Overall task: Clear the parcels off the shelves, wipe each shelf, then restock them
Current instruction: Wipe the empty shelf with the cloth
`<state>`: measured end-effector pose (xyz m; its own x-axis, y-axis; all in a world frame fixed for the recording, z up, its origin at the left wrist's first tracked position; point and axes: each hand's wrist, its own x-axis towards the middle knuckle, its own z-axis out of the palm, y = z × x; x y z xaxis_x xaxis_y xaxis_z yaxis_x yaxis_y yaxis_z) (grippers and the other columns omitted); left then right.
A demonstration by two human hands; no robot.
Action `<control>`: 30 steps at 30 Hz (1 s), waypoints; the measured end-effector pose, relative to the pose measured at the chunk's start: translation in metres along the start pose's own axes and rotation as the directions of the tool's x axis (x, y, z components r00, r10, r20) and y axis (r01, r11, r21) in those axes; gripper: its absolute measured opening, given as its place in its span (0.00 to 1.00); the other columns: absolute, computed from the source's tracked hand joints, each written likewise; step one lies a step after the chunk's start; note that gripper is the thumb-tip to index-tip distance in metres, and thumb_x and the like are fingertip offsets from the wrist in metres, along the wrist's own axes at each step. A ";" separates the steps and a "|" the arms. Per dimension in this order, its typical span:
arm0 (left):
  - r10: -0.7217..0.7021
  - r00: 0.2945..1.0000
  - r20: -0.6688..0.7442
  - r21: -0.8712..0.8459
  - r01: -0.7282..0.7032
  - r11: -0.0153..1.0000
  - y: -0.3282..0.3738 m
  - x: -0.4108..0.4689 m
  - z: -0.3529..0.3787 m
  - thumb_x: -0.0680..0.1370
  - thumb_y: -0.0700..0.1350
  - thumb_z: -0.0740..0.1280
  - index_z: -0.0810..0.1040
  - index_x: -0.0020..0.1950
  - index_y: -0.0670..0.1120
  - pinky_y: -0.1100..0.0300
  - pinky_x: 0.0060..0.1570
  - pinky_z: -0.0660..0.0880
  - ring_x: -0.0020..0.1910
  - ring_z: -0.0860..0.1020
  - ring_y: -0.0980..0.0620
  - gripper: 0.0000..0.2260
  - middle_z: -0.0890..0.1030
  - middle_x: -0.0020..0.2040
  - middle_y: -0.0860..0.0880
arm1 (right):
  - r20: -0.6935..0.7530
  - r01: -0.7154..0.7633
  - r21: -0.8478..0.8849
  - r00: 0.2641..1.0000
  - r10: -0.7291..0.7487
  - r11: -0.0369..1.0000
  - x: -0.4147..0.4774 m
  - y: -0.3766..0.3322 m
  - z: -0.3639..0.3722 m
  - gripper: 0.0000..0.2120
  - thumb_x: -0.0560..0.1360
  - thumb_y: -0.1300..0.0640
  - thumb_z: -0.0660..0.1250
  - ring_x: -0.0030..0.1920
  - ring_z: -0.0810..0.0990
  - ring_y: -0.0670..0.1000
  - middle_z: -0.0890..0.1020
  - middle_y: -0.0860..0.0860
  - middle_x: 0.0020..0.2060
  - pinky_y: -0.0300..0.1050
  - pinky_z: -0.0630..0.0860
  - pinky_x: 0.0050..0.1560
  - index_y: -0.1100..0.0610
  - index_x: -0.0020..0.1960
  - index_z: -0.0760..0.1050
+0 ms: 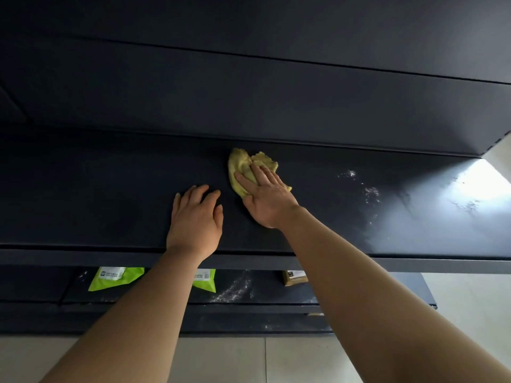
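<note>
Stretching across the whole view, a dark matte shelf [83,189] runs from left to right, with a dark back panel [249,100] standing behind it. On the right part of this shelf lie white dusty marks [370,192], and beyond them a bright patch of light [481,183] falls on the surface. Below, a lower shelf [262,288] of the same dark colour shows more white streaks. Pale floor tiles [221,360] are visible at the bottom and at the right side.

The yellow cloth [243,164] lies crumpled on the upper shelf, close to the back edge and near the middle. The right hand [265,200] presses on it with straight fingers, palm down, not curled around it. The left hand [195,219] rests palm down on the bare shelf just beside the cloth, apart from it, its fingers slightly bent and holding nothing.

On the lower shelf lie a green parcel [114,277], a second green parcel [206,280] and a brown box [296,277]. The front edge of the upper shelf cuts off their upper parts, and the left forearm covers part of the second green parcel. Their labels are too small to read. The left end of both shelves is in deep shadow and hard to make out.
</note>
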<state>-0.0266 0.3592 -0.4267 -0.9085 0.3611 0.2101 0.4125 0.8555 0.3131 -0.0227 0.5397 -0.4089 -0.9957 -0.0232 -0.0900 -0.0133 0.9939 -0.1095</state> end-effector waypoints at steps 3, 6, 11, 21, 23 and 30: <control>0.001 1.000 -0.006 0.001 -0.001 1.000 -0.001 0.000 0.001 0.82 0.49 0.55 0.70 0.71 0.48 0.47 0.74 0.51 0.73 0.62 0.46 0.18 0.68 0.71 0.47 | 0.001 0.028 -0.042 1.000 -0.028 0.999 0.019 0.002 -0.001 0.27 0.81 0.44 0.46 0.78 0.43 0.54 0.45 0.53 0.79 0.51 0.40 0.77 0.43 0.78 0.45; 0.005 1.000 -0.014 -0.008 -0.005 1.000 -0.001 0.000 0.000 0.82 0.48 0.56 0.71 0.70 0.48 0.48 0.74 0.52 0.73 0.62 0.46 0.18 0.69 0.71 0.47 | -0.011 -0.008 -0.072 1.000 0.007 0.997 0.029 0.014 -0.004 0.27 0.81 0.43 0.45 0.78 0.44 0.53 0.46 0.52 0.79 0.56 0.39 0.76 0.42 0.78 0.45; -0.003 1.000 -0.015 -0.013 0.002 1.000 -0.001 0.000 0.001 0.82 0.48 0.56 0.71 0.70 0.49 0.48 0.75 0.51 0.73 0.62 0.47 0.17 0.68 0.71 0.48 | -0.011 -0.195 -0.088 0.981 0.195 0.977 0.031 0.048 -0.009 0.27 0.80 0.43 0.43 0.78 0.46 0.54 0.47 0.51 0.79 0.62 0.38 0.74 0.41 0.78 0.44; -0.007 1.000 -0.030 -0.017 0.006 1.000 -0.002 0.000 0.000 0.81 0.47 0.57 0.73 0.69 0.47 0.47 0.74 0.53 0.71 0.64 0.45 0.17 0.70 0.70 0.47 | -0.042 -0.540 -0.105 0.841 0.539 0.835 -0.020 0.117 -0.014 0.29 0.78 0.41 0.45 0.77 0.49 0.58 0.50 0.57 0.78 0.64 0.39 0.73 0.44 0.78 0.46; -0.002 0.999 -0.033 -0.023 0.002 1.000 -0.001 -0.001 0.000 0.81 0.47 0.58 0.73 0.69 0.47 0.46 0.74 0.53 0.71 0.65 0.45 0.17 0.70 0.70 0.46 | -0.038 -0.592 -0.083 0.806 0.591 0.802 -0.035 0.125 -0.013 0.30 0.78 0.42 0.45 0.77 0.49 0.60 0.50 0.59 0.78 0.64 0.38 0.73 0.45 0.78 0.47; -0.001 1.000 -0.016 0.002 0.001 1.000 0.000 -0.001 -0.001 0.82 0.48 0.55 0.71 0.70 0.48 0.46 0.75 0.51 0.72 0.62 0.46 0.18 0.68 0.71 0.47 | 0.012 -0.673 -0.074 0.737 0.675 0.736 -0.055 0.092 -0.007 0.30 0.78 0.43 0.44 0.76 0.46 0.66 0.45 0.62 0.77 0.66 0.35 0.71 0.46 0.79 0.43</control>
<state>-0.0258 0.3586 -0.4261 -0.9077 0.3545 0.2245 0.4115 0.8565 0.3114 0.0301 0.6331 -0.4075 -0.7421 0.6527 -0.1522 0.6533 0.7552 0.0530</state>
